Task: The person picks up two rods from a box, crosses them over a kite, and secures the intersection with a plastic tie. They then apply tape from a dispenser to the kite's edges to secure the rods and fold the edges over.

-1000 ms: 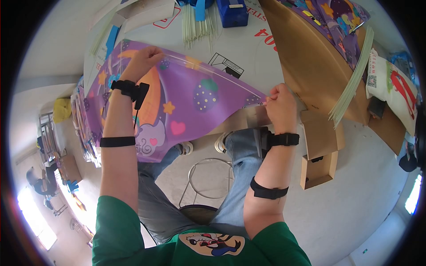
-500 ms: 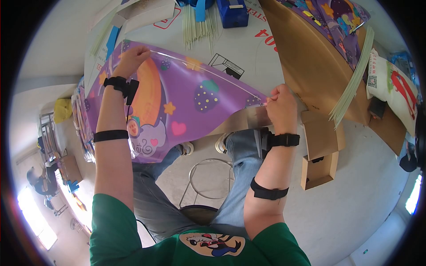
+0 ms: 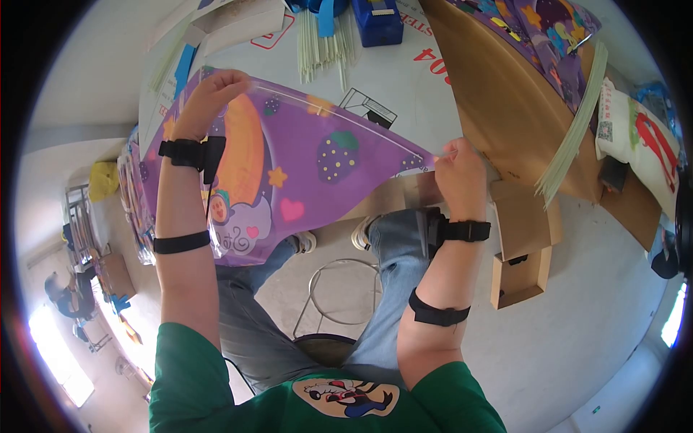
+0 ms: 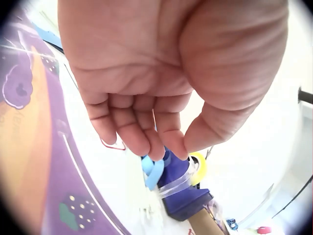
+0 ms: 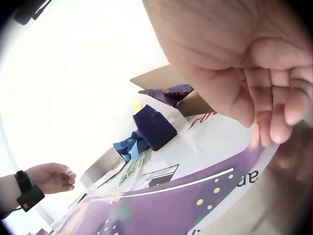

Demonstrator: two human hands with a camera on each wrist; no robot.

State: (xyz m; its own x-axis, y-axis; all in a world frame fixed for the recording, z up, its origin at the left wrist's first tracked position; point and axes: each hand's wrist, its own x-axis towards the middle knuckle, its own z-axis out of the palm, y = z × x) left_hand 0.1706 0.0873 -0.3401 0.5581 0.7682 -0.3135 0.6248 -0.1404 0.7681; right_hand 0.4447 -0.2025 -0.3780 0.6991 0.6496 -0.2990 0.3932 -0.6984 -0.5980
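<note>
A purple, cartoon-printed kite sail (image 3: pixel 310 173) lies over the table edge, with a thin white rod (image 3: pixel 339 113) along its far edge. At its pointed right corner my right hand (image 3: pixel 460 173) pinches the sheet; in the right wrist view the fingertips (image 5: pixel 268 139) overlap that corner. My left hand (image 3: pixel 209 101) hovers over the far left edge of the sail. In the left wrist view its thumb and index tips meet, with nothing visible between them, and the other fingers hang loosely bent. The right wrist view shows this hand raised above the sail.
Beyond the sail stand a blue tape dispenser (image 3: pixel 379 25) and a bundle of pale thin rods (image 3: pixel 321 58). Brown cardboard (image 3: pixel 498 94) slopes at the right, carrying more purple printed sheets (image 3: pixel 548 43). An open small box (image 3: pixel 520 278) sits lower right, a stool (image 3: pixel 339 292) below.
My left hand has moved left along the far edge of the sail, then slightly back right. The right hand stays at the corner with little movement.
</note>
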